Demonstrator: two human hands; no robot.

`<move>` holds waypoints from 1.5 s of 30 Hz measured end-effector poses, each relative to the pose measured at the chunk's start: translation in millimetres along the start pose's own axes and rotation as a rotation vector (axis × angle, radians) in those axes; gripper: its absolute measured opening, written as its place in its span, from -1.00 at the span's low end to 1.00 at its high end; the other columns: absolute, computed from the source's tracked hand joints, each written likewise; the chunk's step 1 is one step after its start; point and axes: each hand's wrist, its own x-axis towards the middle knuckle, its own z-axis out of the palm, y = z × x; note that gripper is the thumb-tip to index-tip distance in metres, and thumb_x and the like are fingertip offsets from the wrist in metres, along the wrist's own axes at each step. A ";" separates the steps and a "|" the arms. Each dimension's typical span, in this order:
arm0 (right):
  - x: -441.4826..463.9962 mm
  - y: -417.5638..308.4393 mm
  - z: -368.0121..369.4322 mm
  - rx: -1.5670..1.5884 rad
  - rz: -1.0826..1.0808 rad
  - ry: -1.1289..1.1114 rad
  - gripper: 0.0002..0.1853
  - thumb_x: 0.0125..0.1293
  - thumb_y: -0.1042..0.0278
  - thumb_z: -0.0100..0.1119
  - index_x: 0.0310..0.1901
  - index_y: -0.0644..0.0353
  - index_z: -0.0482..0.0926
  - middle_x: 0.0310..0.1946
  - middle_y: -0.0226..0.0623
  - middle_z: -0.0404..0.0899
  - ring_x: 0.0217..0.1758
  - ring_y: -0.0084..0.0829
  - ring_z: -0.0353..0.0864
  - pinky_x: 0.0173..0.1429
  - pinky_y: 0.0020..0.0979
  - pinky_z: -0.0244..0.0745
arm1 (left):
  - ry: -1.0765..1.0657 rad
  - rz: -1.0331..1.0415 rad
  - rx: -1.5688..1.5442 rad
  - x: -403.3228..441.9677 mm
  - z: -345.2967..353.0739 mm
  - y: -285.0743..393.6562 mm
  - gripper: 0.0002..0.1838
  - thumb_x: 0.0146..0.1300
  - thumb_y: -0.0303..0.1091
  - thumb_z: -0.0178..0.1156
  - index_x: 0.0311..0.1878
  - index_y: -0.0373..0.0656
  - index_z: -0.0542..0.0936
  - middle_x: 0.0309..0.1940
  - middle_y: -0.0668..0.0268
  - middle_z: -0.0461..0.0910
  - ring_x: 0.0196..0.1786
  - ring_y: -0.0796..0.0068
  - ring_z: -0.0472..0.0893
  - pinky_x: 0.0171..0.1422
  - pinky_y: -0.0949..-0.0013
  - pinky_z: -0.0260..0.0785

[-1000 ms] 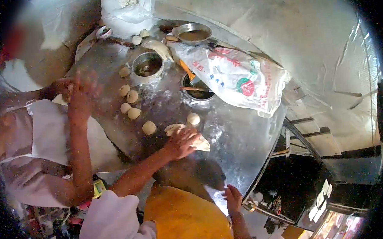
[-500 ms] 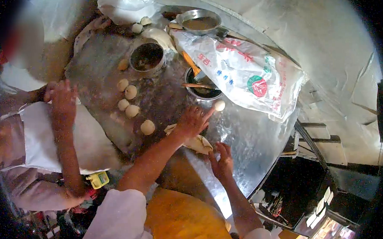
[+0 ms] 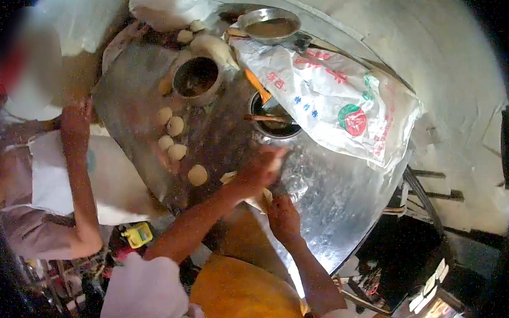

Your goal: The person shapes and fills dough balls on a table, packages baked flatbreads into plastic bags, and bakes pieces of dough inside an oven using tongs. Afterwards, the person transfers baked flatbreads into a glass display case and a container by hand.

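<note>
My left hand [image 3: 260, 170], motion-blurred, lies over the flattened dough [image 3: 257, 200] on the metal surface [image 3: 335, 189]; its grip cannot be told. My right hand [image 3: 284, 217], fingers curled closed, grips the dough's right end. Dough balls [image 3: 175, 126] lie to the left, below a pot [image 3: 196, 77].

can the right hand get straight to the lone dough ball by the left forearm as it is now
Probably not straight: the left forearm crosses between the right hand and the dough ball. The right hand is also at the flat dough, so it would likely need to go over or around.
</note>
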 end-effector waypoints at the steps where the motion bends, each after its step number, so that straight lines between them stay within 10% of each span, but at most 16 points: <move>1: -0.3 -1.2 -2.6 0.122 0.172 -0.093 -0.61 0.30 0.26 0.29 0.09 0.19 0.47 0.04 -0.04 0.60 0.00 -0.04 0.63 0.07 -0.15 0.55 | 0.007 -0.059 0.122 -18.1 -19.4 -19.6 -0.33 0.10 -0.53 0.27 0.35 -0.15 0.41 0.09 0.03 0.47 0.11 0.03 0.53 0.14 0.09 0.45; 8: -68.9 56.5 -18.6 0.376 0.262 0.164 -0.71 0.33 0.30 0.29 0.02 0.24 0.61 -0.17 -0.07 0.65 -0.15 -0.20 0.66 -0.07 -0.23 0.57 | 0.086 -0.439 0.412 -34.4 -127.6 -94.3 -0.38 0.31 -0.32 0.28 0.40 -0.19 0.33 0.30 0.03 0.40 0.27 -0.12 0.47 0.30 0.05 0.39; 9: -92.0 79.3 -10.2 0.701 0.200 0.342 -0.74 0.36 0.35 0.27 -0.04 0.35 0.58 -0.29 -0.29 0.63 -0.25 -0.50 0.56 -0.16 -0.42 0.50 | 0.166 -0.481 0.370 -11.7 -138.0 -87.7 -0.39 0.34 -0.28 0.26 0.40 -0.18 0.32 0.31 0.04 0.40 0.29 -0.14 0.46 0.32 0.03 0.38; 16: -193.0 129.0 -34.4 0.222 0.482 0.290 -0.72 0.37 0.22 0.31 -0.14 0.30 0.57 -0.27 -0.26 0.66 -0.24 -0.50 0.60 -0.14 -0.43 0.54 | 0.190 -0.491 0.594 11.9 -90.5 -191.8 -0.55 0.38 -0.24 0.17 0.28 -0.15 0.41 0.19 0.03 0.50 0.18 -0.11 0.52 0.19 -0.06 0.41; 19: -200.8 140.8 -0.7 0.535 0.420 0.561 -0.66 0.32 0.20 0.37 -0.08 0.28 0.53 -0.25 -0.27 0.65 -0.21 -0.49 0.61 -0.13 -0.41 0.53 | 0.108 -0.589 0.373 -10.8 -86.6 -128.9 -0.71 0.35 -0.22 0.19 0.06 -0.11 0.49 -0.01 0.08 0.59 -0.01 -0.11 0.59 0.03 -0.07 0.43; 23: -184.3 97.0 -18.7 -0.137 0.214 0.565 -0.54 0.24 0.15 0.45 0.01 0.22 0.47 -0.27 -0.12 0.62 -0.21 -0.21 0.66 -0.16 -0.26 0.54 | 0.001 -0.371 0.475 -69.4 -71.0 -57.8 -0.61 0.32 -0.21 0.23 0.16 -0.11 0.49 0.04 0.08 0.58 0.00 -0.08 0.58 0.10 -0.05 0.43; 27: -176.4 108.5 1.0 0.040 0.567 0.530 -0.48 0.11 0.17 0.51 -0.01 0.26 0.50 -0.29 -0.02 0.67 -0.26 -0.10 0.66 -0.13 -0.15 0.55 | 0.315 -0.124 0.398 -93.6 -77.9 47.1 -0.60 0.32 -0.25 0.22 0.19 -0.13 0.51 0.02 0.11 0.58 -0.03 -0.06 0.58 0.16 -0.02 0.42; 33: -171.1 115.8 12.5 0.042 0.562 0.542 -0.49 0.11 -0.03 0.45 -0.17 0.28 0.57 -0.38 -0.03 0.67 -0.32 -0.11 0.65 -0.17 -0.12 0.53 | -0.204 -0.529 -0.760 -235.8 55.2 38.6 -0.83 0.42 -0.26 0.16 -0.13 -0.17 0.60 -0.27 0.31 0.65 -0.23 0.50 0.58 -0.09 0.30 0.49; 35: -178.8 109.5 12.3 0.162 0.511 0.517 -0.48 0.17 -0.10 0.39 -0.27 0.31 0.57 -0.46 -0.07 0.63 -0.36 -0.15 0.64 -0.26 -0.08 0.51 | -0.205 -0.701 -1.033 -263.1 101.3 51.6 -0.74 0.48 -0.17 0.08 -0.23 -0.14 0.58 -0.30 0.34 0.63 -0.26 0.51 0.57 -0.17 0.34 0.46; 37: -170.8 141.6 30.5 0.127 0.701 0.220 -0.52 0.20 -0.04 0.38 -0.19 0.31 0.58 -0.46 -0.10 0.60 -0.37 -0.21 0.62 -0.30 -0.12 0.51 | -0.667 -0.875 -1.205 -245.7 74.9 71.7 -0.65 0.53 -0.04 -0.02 -0.16 -0.11 0.57 -0.31 0.30 0.63 -0.29 0.47 0.57 -0.20 0.33 0.44; 39: -172.3 134.3 34.6 0.375 0.643 0.136 -0.51 0.22 -0.05 0.36 -0.15 0.30 0.57 -0.41 -0.10 0.60 -0.33 -0.20 0.62 -0.26 -0.12 0.51 | -0.499 -1.235 -1.431 -237.3 95.6 89.9 -0.58 0.53 0.06 -0.06 -0.08 -0.14 0.54 -0.29 0.24 0.64 -0.31 0.42 0.58 -0.23 0.31 0.43; 45: -177.9 71.1 26.9 0.956 0.468 -0.087 -0.45 0.27 -0.11 0.28 -0.02 0.28 0.51 -0.25 -0.11 0.57 -0.22 -0.19 0.60 -0.14 -0.10 0.50 | -0.442 -0.888 -1.752 -198.1 109.8 99.9 -0.58 0.52 0.04 -0.03 0.04 -0.14 0.52 -0.22 0.22 0.64 -0.24 0.37 0.60 -0.14 0.27 0.44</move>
